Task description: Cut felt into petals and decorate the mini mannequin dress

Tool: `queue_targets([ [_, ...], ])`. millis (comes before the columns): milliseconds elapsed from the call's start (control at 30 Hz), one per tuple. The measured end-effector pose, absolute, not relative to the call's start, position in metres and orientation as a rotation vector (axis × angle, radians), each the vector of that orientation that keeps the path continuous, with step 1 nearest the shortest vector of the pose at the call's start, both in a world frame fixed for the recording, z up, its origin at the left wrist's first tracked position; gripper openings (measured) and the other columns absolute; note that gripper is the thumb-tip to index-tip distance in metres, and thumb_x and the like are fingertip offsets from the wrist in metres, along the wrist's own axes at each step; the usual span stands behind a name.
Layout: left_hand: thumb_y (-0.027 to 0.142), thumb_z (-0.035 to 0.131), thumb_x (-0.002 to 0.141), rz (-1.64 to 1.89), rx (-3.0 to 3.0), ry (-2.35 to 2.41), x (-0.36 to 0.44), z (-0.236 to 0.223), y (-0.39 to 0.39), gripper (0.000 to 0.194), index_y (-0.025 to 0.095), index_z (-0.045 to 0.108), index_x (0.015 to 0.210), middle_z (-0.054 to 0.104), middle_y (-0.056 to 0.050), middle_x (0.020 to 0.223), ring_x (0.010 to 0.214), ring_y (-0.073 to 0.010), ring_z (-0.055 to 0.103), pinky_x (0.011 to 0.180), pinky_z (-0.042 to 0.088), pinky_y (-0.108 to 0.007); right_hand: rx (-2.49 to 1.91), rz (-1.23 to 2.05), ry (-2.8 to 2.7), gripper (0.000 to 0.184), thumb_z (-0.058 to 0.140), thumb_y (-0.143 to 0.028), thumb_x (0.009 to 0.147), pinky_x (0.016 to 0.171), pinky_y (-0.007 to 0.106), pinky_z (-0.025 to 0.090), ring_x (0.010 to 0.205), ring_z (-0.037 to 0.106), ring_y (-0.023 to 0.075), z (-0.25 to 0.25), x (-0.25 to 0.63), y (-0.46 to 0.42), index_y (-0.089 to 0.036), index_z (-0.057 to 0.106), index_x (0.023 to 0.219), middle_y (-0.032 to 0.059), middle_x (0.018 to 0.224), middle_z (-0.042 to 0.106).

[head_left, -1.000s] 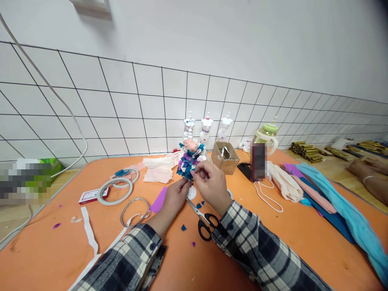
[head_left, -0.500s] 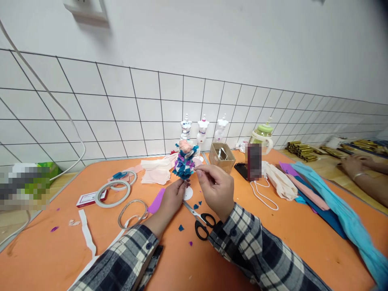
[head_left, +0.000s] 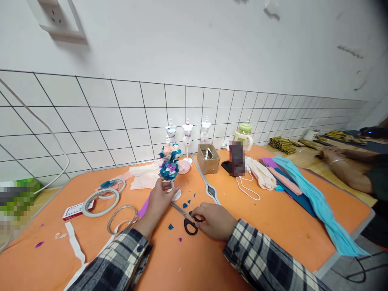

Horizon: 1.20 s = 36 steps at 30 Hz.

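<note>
My left hand (head_left: 162, 199) is closed around the stem of a small dress form (head_left: 170, 163) covered in blue, purple and peach paper scraps. It stands upright on a round white base (head_left: 176, 195). My right hand (head_left: 214, 220) has its fingers at a black handle loop of the scissors (head_left: 190, 226), which lie on the orange table with their blades pointing toward the base. Small blue paper bits (head_left: 185, 205) are scattered beside the blades. Part of a purple paper piece (head_left: 143, 207) shows behind my left wrist.
Three white dress forms (head_left: 187, 132) stand by the wall. Nearby are a pink bowl (head_left: 184, 166), a cardboard box (head_left: 209, 161), a phone (head_left: 237, 158) and a green-lidded bottle (head_left: 244, 131). Tape rolls (head_left: 101, 203) lie left, crepe paper (head_left: 315, 202) right. Another person's arms (head_left: 348, 169) rest farther right.
My right hand has come down from beside the decorated dress form to the scissors' handle. The dress form now stands with its base on the table, still in my left hand. The view has shifted right.
</note>
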<state>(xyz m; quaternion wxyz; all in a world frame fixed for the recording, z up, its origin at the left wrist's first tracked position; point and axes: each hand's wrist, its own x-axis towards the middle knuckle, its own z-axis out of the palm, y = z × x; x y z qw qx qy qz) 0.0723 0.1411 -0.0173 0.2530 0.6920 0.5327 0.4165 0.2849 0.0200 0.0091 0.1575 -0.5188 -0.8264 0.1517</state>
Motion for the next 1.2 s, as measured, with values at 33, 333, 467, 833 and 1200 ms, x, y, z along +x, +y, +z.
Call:
queue_targets([
  [33,0.047,0.069,0.073,1.130,1.877,1.471,0.072,-0.018,0.142,0.038,0.020,0.062,0.098,0.075,-0.009,0.097,0.090,-0.0257,0.071,0.075,0.056,-0.034,-1.483,0.460,-2.377,0.026,0.063,-0.024,0.083,0.069,0.026,0.037,0.084,0.059,0.0170,0.010,0.285,0.020,-0.024,0.067,0.109,0.0034,0.095,0.065],
  [333,0.040,0.054,0.083,1.064,1.930,1.589,0.060,-0.024,0.150,0.032,0.022,0.071,0.105,0.078,-0.006,0.098,0.089,-0.0256,0.071,0.076,0.052,-0.033,-1.516,0.629,-2.369,0.042,0.067,-0.021,0.076,0.065,0.026,0.036,0.082,0.061,0.0191,0.013,0.288,0.025,-0.022,0.061,0.118,0.0041,0.095,0.069],
  [467,0.038,0.050,0.084,1.051,1.996,1.597,0.058,-0.021,0.150,0.036,0.023,0.071,0.109,0.077,-0.005,0.104,0.095,-0.0268,0.069,0.080,0.051,-0.033,-1.406,0.591,-2.464,0.031,0.063,-0.016,0.078,0.070,0.026,0.037,0.086,0.062,0.0185,0.017,0.291,0.024,-0.024,0.068,0.107,0.0025,0.093,0.070],
  [833,0.038,0.050,0.085,1.020,2.050,1.617,0.059,-0.022,0.150,0.036,0.022,0.070,0.110,0.077,-0.006,0.102,0.093,-0.0265,0.070,0.081,0.052,-0.034,-1.356,0.403,-2.394,0.011,0.066,-0.030,0.081,0.065,0.026,0.032,0.082,0.055,0.0158,0.001,0.276,0.023,-0.019,0.064,0.078,0.0023,0.085,0.063],
  [1200,0.032,0.060,0.079,1.074,2.035,1.726,0.057,-0.010,0.120,0.039,0.019,0.067,0.116,0.072,-0.011,0.116,0.109,-0.0300,0.066,0.095,0.050,-0.042,-1.283,0.465,-2.395,0.023,0.062,-0.017,0.070,0.067,0.026,0.034,0.079,0.053,0.0164,0.000,0.272,0.022,-0.021,0.063,0.093,0.0008,0.084,0.062],
])
